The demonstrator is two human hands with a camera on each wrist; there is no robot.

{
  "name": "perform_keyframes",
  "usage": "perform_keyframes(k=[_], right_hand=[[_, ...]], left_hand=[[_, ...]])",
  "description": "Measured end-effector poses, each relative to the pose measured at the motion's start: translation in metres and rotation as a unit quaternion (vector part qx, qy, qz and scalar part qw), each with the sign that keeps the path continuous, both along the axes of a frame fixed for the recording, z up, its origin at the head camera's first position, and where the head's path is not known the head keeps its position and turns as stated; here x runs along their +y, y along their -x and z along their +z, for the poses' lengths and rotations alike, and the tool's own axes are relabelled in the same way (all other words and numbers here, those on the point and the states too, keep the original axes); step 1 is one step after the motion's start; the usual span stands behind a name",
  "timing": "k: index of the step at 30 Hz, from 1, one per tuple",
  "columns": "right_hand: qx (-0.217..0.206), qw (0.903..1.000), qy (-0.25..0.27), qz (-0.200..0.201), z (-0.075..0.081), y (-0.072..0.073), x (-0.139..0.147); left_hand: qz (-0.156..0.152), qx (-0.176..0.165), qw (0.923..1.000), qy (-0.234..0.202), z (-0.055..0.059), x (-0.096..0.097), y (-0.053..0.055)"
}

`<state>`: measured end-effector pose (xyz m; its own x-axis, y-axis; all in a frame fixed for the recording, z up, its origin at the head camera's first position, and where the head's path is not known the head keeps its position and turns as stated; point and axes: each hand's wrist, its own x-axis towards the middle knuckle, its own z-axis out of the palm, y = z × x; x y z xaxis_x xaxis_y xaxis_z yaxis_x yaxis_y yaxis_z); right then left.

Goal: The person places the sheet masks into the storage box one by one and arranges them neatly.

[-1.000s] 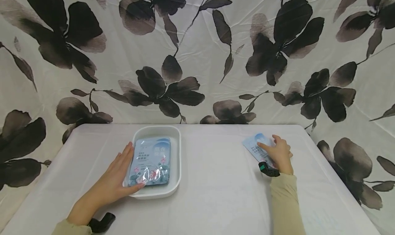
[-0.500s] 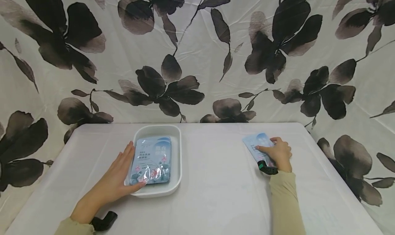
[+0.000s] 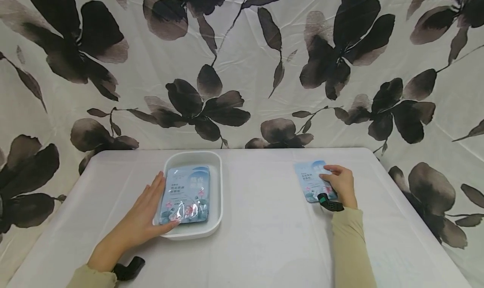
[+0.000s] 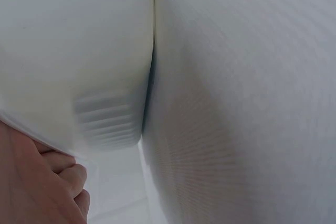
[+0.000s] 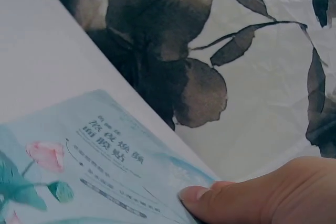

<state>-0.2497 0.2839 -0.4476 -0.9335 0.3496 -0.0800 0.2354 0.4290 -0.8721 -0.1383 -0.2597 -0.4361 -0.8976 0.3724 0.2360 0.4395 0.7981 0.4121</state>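
Note:
A pale blue face mask packet [image 3: 311, 182], printed with pink lotus flowers, is pinched at its right edge by my right hand [image 3: 343, 184]. In the right wrist view the thumb [image 5: 197, 195] lies on the printed front of this packet [image 5: 105, 145]; the fingers behind it are hidden. My left hand [image 3: 132, 227] rests against the left side of a white tray [image 3: 218, 195], fingers extended along the wall and thumb over the near rim. Similar face mask packets [image 3: 185, 183] lie stacked in the tray. The left wrist view shows the tray's outer wall [image 4: 89, 51] and fingertips beside it.
A white cloth [image 3: 257, 237] covers the table. Behind it hangs a white curtain [image 3: 272, 111] with dark flowers. Black wrist devices sit by the left wrist [image 3: 129, 268] and the right wrist [image 3: 330, 203].
The packet in my right hand has turned more upright in the head view, and the right hand's grip now sits at its right edge. The left hand and tray have stayed put.

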Motion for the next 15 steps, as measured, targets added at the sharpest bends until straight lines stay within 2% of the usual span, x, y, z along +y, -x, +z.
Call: perform_keyframes(k=[6, 15], right_hand=[[-0.007, 0.998, 0.056, 0.028, 0.0, 0.001, -0.008], [-0.006, 0.9944, 0.089, 0.056, -0.004, 0.005, -0.022]], left_hand=[[0.002, -0.009, 1.0, -0.002, -0.001, 0.0, 0.0], [-0.003, -0.003, 1.0, -0.001, -0.002, 0.0, 0.002]])
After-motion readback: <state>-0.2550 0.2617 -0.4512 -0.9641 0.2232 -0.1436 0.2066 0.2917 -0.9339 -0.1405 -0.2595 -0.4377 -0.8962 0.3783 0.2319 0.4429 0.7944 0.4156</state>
